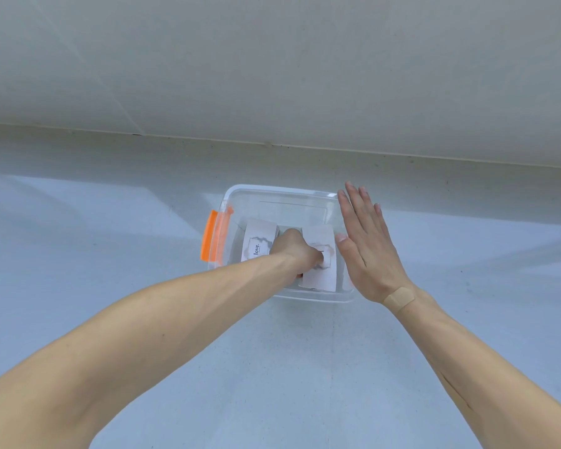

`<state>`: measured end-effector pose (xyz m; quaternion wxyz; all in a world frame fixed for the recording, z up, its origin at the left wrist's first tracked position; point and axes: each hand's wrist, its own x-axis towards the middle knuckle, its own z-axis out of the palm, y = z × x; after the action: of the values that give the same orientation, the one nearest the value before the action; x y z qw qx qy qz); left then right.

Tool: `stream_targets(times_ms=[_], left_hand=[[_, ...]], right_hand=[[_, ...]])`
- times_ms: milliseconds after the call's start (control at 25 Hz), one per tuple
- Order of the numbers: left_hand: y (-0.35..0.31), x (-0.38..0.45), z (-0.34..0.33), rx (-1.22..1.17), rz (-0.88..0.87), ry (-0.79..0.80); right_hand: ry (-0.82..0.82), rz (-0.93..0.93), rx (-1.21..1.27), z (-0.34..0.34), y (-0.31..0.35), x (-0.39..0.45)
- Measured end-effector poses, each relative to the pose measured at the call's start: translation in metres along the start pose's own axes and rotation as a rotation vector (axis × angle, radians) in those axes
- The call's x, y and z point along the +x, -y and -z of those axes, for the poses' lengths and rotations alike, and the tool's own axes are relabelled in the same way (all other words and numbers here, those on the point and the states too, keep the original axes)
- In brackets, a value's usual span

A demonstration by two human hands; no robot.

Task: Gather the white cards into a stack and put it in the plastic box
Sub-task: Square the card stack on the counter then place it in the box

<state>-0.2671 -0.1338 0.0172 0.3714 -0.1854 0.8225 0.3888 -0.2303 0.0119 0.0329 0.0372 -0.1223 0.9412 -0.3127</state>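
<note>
A clear plastic box (240, 194) with an orange latch (208, 236) on its left end stands on the pale counter near the wall. White cards lie inside it: one printed "love." (258, 243) at the left and a second pile (321, 273) at the right. My left hand (293, 251) reaches down into the box, fingers curled and thumb on the right pile. It hides the middle of the cards. My right hand (366, 241) is flat with fingers spread, laid against the box's right side and covering that rim.
The glossy pale counter (110, 254) runs all around the box. A tiled wall (272, 76) rises just behind it. A plaster sticks on my right wrist (399, 299).
</note>
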Motion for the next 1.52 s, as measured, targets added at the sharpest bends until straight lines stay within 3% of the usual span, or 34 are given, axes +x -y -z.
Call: stream_targets(times_ms=[200, 360, 720, 960, 1520], left_hand=[[0.001, 0.000, -0.005, 0.432, -0.176, -0.003], [0.001, 0.001, -0.005, 0.540, -0.174, 0.039], [-0.002, -0.011, 0.014, 0.304, -0.100, 0.162], [0.000, -0.016, 0.010, 0.514, -0.227, 0.096], [0.000, -0.018, 0.017, 0.565, -0.245, 0.076]], right_hand=[[0.003, -0.007, -0.036, 0.000, 0.000, 0.000], [0.008, -0.012, -0.076, 0.001, 0.001, 0.000], [0.082, -0.067, -0.088, 0.010, 0.003, 0.001], [0.072, -0.101, -0.014, 0.007, 0.001, -0.001], [-0.009, -0.097, -0.104, 0.018, 0.004, -0.002]])
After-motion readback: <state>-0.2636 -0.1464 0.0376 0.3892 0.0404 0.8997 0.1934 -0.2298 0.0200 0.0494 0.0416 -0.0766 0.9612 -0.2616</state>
